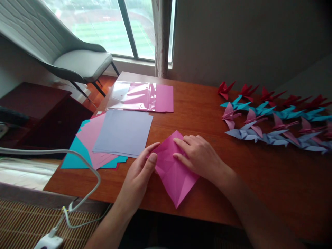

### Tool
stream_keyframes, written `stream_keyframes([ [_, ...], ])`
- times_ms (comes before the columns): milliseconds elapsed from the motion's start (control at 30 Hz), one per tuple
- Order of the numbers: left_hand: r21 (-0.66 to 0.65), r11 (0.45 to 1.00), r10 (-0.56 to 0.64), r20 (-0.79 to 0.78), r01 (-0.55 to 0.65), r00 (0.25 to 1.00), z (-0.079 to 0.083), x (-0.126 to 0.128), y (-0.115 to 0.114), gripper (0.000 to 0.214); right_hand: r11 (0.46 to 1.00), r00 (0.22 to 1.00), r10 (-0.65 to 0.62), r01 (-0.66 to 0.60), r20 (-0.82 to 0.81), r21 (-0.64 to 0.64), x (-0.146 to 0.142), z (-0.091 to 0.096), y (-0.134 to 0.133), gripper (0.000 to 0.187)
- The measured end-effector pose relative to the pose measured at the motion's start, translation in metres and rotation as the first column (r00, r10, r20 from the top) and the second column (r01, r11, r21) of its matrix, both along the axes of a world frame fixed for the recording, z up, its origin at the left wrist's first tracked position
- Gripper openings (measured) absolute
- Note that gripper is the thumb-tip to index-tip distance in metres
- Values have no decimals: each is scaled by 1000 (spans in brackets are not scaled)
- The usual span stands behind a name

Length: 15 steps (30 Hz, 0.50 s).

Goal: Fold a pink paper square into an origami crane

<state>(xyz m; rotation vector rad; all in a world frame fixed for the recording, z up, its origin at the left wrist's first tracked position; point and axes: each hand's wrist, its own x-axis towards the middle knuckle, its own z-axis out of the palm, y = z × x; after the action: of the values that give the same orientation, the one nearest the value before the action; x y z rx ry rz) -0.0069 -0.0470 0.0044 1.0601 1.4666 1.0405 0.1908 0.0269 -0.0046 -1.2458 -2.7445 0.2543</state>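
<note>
A creased sheet of magenta origami paper (176,180) lies on the wooden table, turned so that one corner points toward me. Its left corner is pinched between the thumb and fingers of my left hand (141,166), which lifts that side a little. My right hand (198,154) rests on the upper right part of the sheet with its fingers stretched out and apart, pressing on the paper. Fold lines run across the sheet from earlier creasing. The right corner is partly hidden under my right hand.
Loose blue-grey sheets (124,133) overlap pink (90,138) and turquoise paper (75,155) at the left. Behind lies a clear plastic packet (129,97) with magenta paper. Rows of folded cranes (243,133) stand at the right. A white cable (85,162) curves past the table's left edge.
</note>
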Motion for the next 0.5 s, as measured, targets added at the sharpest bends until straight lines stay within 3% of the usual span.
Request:
stream_keyframes([
  [100, -36, 996, -83, 17, 84, 996, 2, 3, 1, 54, 1000, 1000, -8, 8, -4, 0, 0, -1, 0, 36],
  [200, 1, 994, -105, -219, 108, 970, 1, 5, 2, 56, 1000, 1000, -8, 8, -6, 0, 0, -1, -1, 37],
  [333, 159, 960, -92, -603, 232, 793, -5, 3, 5, 46, 1000, 1000, -12, 12, 3, 6, 0, -1, -1, 36],
  [500, 249, 886, -30, -810, 391, 585, -13, 0, 3, 49, 999, 999, -35, 35, 22, 17, -1, -1, -1, 37],
])
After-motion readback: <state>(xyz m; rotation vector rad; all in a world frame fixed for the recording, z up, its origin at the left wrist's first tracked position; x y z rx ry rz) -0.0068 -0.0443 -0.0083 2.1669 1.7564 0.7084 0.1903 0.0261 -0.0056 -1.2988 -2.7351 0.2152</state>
